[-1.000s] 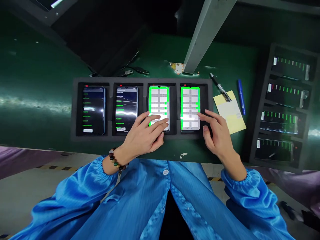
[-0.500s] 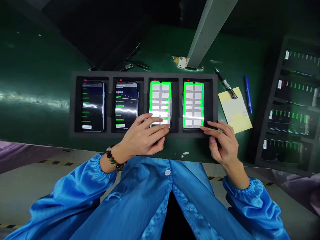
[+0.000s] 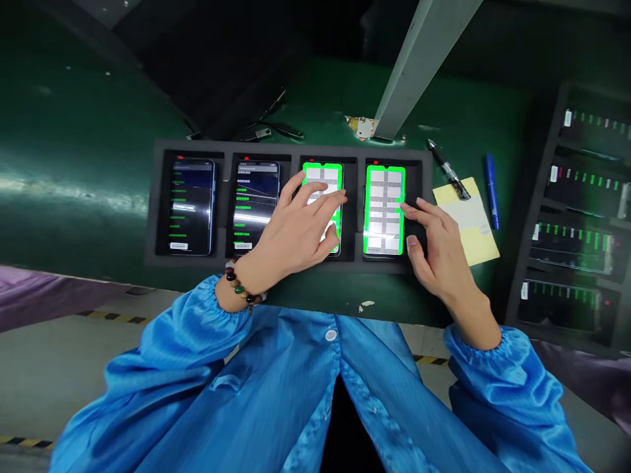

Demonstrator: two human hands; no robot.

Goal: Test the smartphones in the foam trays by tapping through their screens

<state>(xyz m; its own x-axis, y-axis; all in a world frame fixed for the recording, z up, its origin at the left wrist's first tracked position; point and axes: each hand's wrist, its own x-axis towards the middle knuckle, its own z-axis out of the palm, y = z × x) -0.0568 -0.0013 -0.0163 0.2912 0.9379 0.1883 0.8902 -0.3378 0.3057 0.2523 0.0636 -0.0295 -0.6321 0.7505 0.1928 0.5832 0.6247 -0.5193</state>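
Smartphones lie face up in the compartments of a dark foam tray (image 3: 290, 261). My left hand (image 3: 300, 226), fingers apart, is over the third phone from the left (image 3: 323, 172), whose screen shows a grid with green at its edges; its fingertips are at the screen. The fingertips of my right hand (image 3: 436, 246) are at the right edge of the rightmost phone (image 3: 384, 210), which shows a similar green-edged grid. That hand is open too. The leftmost phone (image 3: 191, 210) and the second phone (image 3: 256, 190) have dark screens with green lines of text.
On the right a yellow notepad (image 3: 476, 249) lies under a black pen (image 3: 448, 169), with a blue pen (image 3: 491, 190) beside it. Farther right is another tray (image 3: 520, 263) of phones. A grey post (image 3: 419, 59) and cables (image 3: 276, 131) stand behind the near tray.
Both hands have moved up the screens, away from the phones' lower ends. My left hand now covers more of the third phone. The grid on the rightmost phone has filled greener along its edges.
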